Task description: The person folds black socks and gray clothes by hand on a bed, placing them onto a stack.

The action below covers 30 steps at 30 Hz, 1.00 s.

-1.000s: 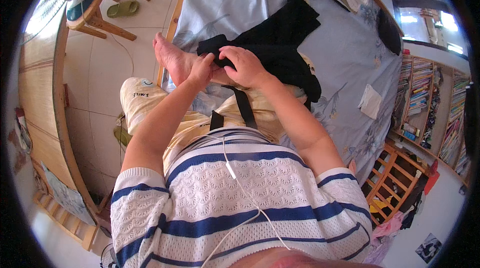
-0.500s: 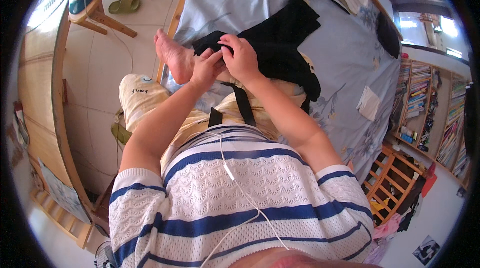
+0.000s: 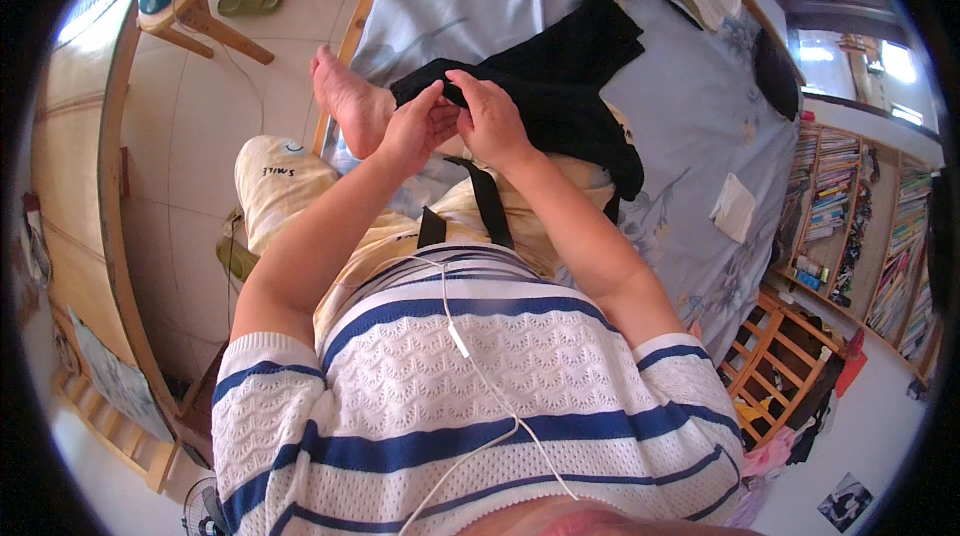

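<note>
Lying nearest your right hand (image 3: 492, 124), the black cloth (image 3: 562, 104) stretches long toward 2 o'clock; your left hand (image 3: 413, 133) sits at the right's 9 o'clock. Both curl, fingertips close together; I cannot tell whether either pinches the cloth.

On the blue bed (image 3: 690, 126) — black garment (image 3: 570, 101), white cloth or paper (image 3: 735, 208).

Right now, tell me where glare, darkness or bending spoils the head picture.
Head view: glare whites out patches at upper left and upper right; head view: black rim all round the corners, bookshelf and wooden panel bowed; head view: black garment too dark to show much fold detail.
</note>
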Available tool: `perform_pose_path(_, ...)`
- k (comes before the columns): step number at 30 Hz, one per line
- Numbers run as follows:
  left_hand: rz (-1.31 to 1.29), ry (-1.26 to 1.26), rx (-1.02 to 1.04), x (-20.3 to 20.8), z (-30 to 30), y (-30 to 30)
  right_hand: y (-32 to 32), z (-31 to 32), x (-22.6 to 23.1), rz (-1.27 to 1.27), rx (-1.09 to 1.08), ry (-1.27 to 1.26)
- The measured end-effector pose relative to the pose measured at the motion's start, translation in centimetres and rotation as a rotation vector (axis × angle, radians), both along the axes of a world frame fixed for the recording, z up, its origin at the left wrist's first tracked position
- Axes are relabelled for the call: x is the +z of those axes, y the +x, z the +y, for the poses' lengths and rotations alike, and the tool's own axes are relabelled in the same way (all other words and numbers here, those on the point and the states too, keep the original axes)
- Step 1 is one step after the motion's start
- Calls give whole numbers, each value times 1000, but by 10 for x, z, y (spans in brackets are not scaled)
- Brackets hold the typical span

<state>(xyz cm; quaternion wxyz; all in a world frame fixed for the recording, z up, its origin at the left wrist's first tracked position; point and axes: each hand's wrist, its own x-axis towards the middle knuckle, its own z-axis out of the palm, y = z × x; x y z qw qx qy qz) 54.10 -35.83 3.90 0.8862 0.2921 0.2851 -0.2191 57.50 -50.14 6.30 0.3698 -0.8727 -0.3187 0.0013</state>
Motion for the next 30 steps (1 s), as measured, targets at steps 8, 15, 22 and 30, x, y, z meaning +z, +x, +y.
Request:
perform_pose_path(8,43,546,112,30,4,14,-2,-7,7,-43,38,64)
perform_pose_path(15,2,593,94,16,32,22,-8,-9,0,-189,-9,-161)
perform_pose_path(22,-81,1225,117,19,30,21,-9,-6,-11,-260,-32,-244)
perform_pose_path(30,-196,1635,233,-31,41,17,-9,-5,-14,-286,-45,-199)
